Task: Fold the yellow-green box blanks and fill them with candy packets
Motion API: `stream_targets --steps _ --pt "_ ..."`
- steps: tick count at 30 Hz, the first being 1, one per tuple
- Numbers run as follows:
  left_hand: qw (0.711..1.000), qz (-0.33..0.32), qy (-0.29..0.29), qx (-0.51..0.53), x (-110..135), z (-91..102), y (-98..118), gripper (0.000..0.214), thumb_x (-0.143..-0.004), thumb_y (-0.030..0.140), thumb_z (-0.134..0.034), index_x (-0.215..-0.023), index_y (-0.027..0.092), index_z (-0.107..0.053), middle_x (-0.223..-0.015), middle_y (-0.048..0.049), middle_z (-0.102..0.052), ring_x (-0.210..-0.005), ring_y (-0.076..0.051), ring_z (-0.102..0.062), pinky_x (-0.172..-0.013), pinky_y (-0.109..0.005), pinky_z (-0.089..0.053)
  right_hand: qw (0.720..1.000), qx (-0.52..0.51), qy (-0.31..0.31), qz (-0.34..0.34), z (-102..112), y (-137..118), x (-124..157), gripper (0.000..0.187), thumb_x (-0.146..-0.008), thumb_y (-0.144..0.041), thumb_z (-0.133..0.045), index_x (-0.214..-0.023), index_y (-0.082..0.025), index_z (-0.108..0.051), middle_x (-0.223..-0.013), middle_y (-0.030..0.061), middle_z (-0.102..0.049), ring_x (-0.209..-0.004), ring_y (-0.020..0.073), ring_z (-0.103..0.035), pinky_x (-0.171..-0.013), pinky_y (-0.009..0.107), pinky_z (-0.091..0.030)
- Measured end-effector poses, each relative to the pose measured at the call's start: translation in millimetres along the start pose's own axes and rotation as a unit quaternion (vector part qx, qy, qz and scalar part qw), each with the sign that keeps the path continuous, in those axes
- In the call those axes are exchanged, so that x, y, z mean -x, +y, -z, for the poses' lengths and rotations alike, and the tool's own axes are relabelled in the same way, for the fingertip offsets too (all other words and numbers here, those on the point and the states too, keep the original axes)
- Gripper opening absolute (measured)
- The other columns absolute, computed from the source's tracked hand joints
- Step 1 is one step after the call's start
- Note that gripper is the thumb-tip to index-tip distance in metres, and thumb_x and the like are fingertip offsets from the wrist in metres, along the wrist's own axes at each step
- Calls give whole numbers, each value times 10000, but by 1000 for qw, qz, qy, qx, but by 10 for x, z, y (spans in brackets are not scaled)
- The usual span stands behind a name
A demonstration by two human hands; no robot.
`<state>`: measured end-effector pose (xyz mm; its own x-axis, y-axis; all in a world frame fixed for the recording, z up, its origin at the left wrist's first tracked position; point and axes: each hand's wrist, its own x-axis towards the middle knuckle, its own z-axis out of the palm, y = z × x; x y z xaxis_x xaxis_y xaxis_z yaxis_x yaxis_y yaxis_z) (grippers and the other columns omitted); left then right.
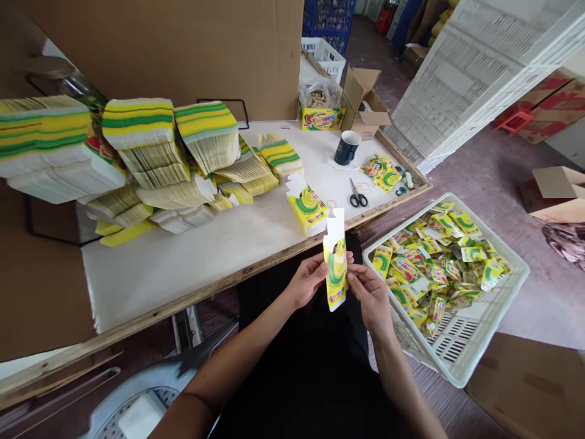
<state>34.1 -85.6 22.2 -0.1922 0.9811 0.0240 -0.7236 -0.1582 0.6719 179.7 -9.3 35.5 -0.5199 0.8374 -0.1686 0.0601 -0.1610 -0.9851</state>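
Observation:
Between my two hands, over my lap at the table's front edge, is a yellow and green printed carton [337, 271] with white flaps standing up at its top. My left hand [307, 279] grips its left side, thumb on the front. On the right edge, my right hand [368, 292] pinches it with thumb and fingers; some fingertips are hidden behind the carton. Just beyond, a small stack of matching flat cartons [307, 207] lies on the white tabletop [196, 268].
Large stacks of flat cartons [137, 137] fill the table's left. Scissors [358, 195], a dark mug [347, 148] and a display box [322, 117] stand further back. To the right, a white crate [496, 329] holds many small cartons. Stacked white crates [470, 79] rise behind it.

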Motion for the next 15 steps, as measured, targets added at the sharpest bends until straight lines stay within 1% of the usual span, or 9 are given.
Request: stream_targets --steps 3,5,7,9,11,12,13,15 --pt "999 -13 24 -21 -8 16 -56 494 -838 509 -722 -1196 170 -694 -1291 -166 -684 -1215 -315 -649 -1078 -458 -514 1000 15 -3 15 -4 -7 10 327 -824 -459 -767 -1009 -191 -734 -964 72 -727 -856 175 -663 -790 302 -544" --pt "998 -12 38 -38 -20 25 -96 485 -834 508 -728 -1164 154 -697 -1198 -159 -722 -1123 -292 -688 -998 -418 -554 999 27 -8 20 -11 1 16 347 -815 -473 -775 -1010 -189 -731 -984 77 -733 -883 186 -674 -812 312 -551" --pt "995 -16 72 -65 -29 32 -129 502 -822 542 -729 -1123 142 -693 -1090 -137 -748 -987 -250 -715 -878 -353 -580 999 35 -8 16 -25 31 21 367 -798 -479 -791 -998 -180 -720 -956 76 -731 -847 183 -672 -784 309 -552" --pt "985 -26 124 -118 -33 35 -149 508 -823 578 -710 -1049 124 -690 -976 -105 -753 -842 -191 -703 -757 -283 -564 999 37 -6 6 -40 75 27 379 -791 -487 -795 -969 -165 -701 -895 73 -717 -783 177 -657 -739 308 -547" --pt "973 -32 156 -170 -34 34 -156 509 -840 602 -672 -986 114 -683 -893 -82 -740 -751 -149 -668 -686 -244 -536 999 45 4 5 -48 116 28 379 -794 -496 -788 -917 -155 -676 -818 62 -687 -709 166 -625 -675 299 -526" --pt "969 -31 156 -188 -32 32 -156 511 -847 603 -661 -994 115 -676 -885 -77 -733 -740 -140 -659 -684 -238 -534 998 57 12 12 -47 129 26 376 -799 -497 -781 -898 -154 -663 -786 54 -669 -679 159 -604 -643 290 -508" --pt "967 -31 153 -202 -29 31 -156 515 -850 596 -660 -1049 120 -663 -901 -73 -729 -752 -137 -659 -703 -238 -540 997 75 25 24 -41 136 22 370 -808 -497 -772 -883 -154 -652 -760 45 -651 -655 150 -581 -615 280 -487" --pt "959 -44 160 -230 -17 30 -156 579 -844 541 -698 -1253 151 -570 -972 -66 -719 -815 -138 -669 -766 -241 -552 990 117 55 58 -19 132 9 356 -840 -495 -740 -867 -156 -635 -728 33 -623 -631 136 -546 -583 262 -449"
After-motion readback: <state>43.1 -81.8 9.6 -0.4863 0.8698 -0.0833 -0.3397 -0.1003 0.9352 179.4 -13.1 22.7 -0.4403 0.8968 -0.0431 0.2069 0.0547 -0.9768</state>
